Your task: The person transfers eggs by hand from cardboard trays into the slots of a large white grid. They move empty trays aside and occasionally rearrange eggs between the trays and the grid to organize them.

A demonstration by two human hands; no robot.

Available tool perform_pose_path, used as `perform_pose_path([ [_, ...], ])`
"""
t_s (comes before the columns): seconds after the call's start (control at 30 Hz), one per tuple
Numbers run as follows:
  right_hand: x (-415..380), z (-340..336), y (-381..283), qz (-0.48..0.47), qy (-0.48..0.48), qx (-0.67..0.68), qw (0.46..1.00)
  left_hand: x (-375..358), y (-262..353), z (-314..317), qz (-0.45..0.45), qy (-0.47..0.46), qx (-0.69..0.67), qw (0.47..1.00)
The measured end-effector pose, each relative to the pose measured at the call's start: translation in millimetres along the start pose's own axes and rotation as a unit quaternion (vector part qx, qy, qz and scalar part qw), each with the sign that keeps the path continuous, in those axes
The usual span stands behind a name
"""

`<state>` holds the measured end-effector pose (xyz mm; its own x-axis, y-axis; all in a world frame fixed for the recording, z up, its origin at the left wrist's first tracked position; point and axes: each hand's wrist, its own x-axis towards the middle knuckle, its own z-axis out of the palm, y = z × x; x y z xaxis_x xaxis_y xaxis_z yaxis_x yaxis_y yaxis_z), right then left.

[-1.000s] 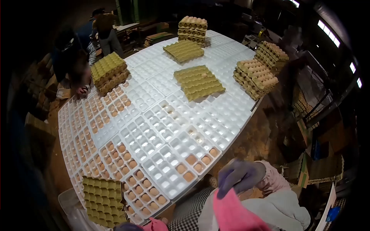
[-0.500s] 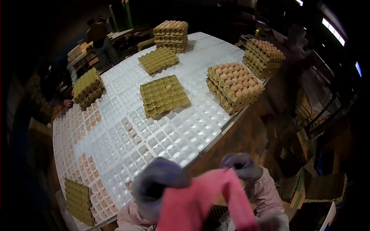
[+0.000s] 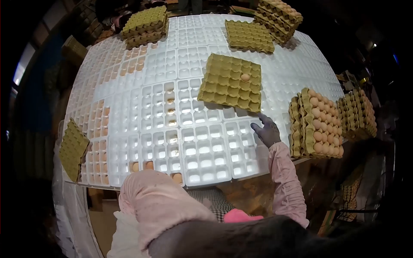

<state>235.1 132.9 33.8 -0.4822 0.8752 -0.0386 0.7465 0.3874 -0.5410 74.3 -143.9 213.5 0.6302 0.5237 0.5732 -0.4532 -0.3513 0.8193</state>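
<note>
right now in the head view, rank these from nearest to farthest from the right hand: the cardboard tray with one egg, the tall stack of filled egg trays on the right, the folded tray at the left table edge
1. The cardboard tray with one egg, just above the right hand, fingertips at its corner.
2. The stack of filled egg trays, close on the right.
3. The folded tray, across the table at the left edge.

The right hand [image 3: 266, 130], gloved in grey, reaches over the white trays [image 3: 202, 150], fingers spread just at the near corner of a green carton tray [image 3: 231, 81] holding one egg [image 3: 245, 77]. To its right stands a stack of filled egg cartons [image 3: 317, 124]. The left forearm's pink sleeve [image 3: 155, 202] crosses the near edge, its hand blurred.
</note>
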Motion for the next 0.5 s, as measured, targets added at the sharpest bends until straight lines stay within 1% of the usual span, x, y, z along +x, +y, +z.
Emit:
perform_pose_path([
  [0.03, 23, 3, 3, 0.011, 0.028, -0.015, 0.999, -1, 0, -14, -0.002, 0.015, 0.006, 1.0],
  [0.07, 46, 5, 3, 0.062, 0.016, -0.026, 0.998, -5, -3, -24, -0.001, 0.025, 0.012, 1.0],
  [0.1, 77, 10, 8, 0.067, 0.046, -0.043, 0.996, -6, -5, -35, -0.004, 0.032, 0.022, 0.999],
  [0.17, 105, 34, 23, 0.113, 0.09, -0.042, 0.989, -7, -8, -52, -0.01, 0.048, 0.025, 0.999],
  [0.2, 118, 39, 32, 0.122, 0.072, 0.014, 0.99, -6, -10, -60, -0.015, 0.056, 0.025, 0.998],
  [0.27, 119, 29, 1, 0.176, 0.062, -0.04, 0.982, -5, -8, -74, -0.031, 0.064, 0.027, 0.997],
  [0.37, 123, 43, 12, 0.164, 0.1, -0.124, 0.973, -6, -11, -86, -0.045, 0.081, 0.032, 0.995],
  [0.4, 124, 50, 20, 0.158, 0.128, -0.135, 0.97, -7, -12, -89, -0.05, 0.087, 0.035, 0.994],
  [0.47, 130, 50, 23, 0.213, 0.089, -0.054, 0.971, -7, -14, -93, -0.061, 0.096, 0.043, 0.993],
  [0.5, 132, 47, 26, 0.215, 0.088, -0.019, 0.972, -7, -15, -93, -0.07, 0.099, 0.048, 0.991],
])
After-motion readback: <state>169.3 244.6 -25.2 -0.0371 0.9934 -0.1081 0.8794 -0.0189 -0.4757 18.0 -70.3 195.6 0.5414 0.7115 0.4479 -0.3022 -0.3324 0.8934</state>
